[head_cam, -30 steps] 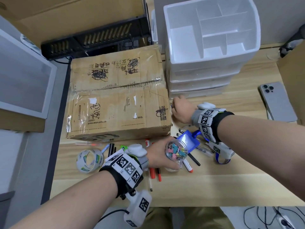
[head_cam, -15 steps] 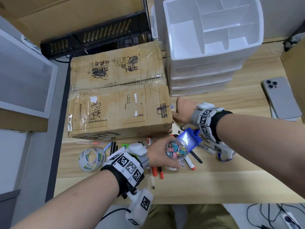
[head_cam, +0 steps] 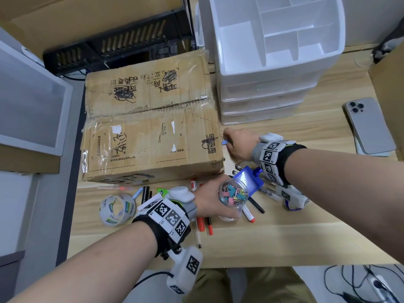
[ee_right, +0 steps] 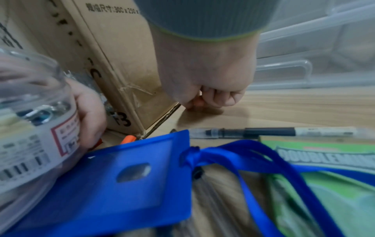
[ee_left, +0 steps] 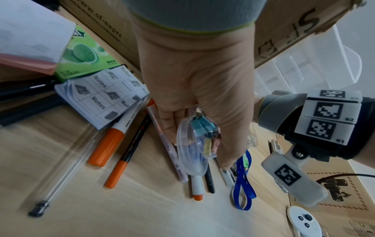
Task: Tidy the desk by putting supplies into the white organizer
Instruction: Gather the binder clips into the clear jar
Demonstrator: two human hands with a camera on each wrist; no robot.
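My left hand [head_cam: 215, 206] grips a clear jar [head_cam: 234, 193] full of coloured binder clips, held just above the pens at the desk's front. The left wrist view has the jar [ee_left: 190, 152] tilted under my left hand [ee_left: 194, 96]. My right hand [head_cam: 229, 142] sits at the near right corner of the cardboard box [head_cam: 150, 127], pinching a small blue clip [head_cam: 224, 142]. Seen from the right wrist, the fingers [ee_right: 219, 96] are curled just above the desk. The white organizer [head_cam: 262, 84], a compartment tray over drawers, stands behind the right hand.
Pens and markers [head_cam: 251, 213] lie scattered under the jar, with a blue badge holder [head_cam: 249, 180] and its lanyard [ee_left: 241, 181]. A tape roll [head_cam: 115, 206] sits front left, a phone [head_cam: 369, 125] at the right. A notes pad [ee_left: 103, 94] and green gum pack [ee_left: 85, 54] lie by the box.
My right hand went from a fist to reaching flat at the box corner, and now pinches a small blue clip. The left hand keeps the jar nearly still.
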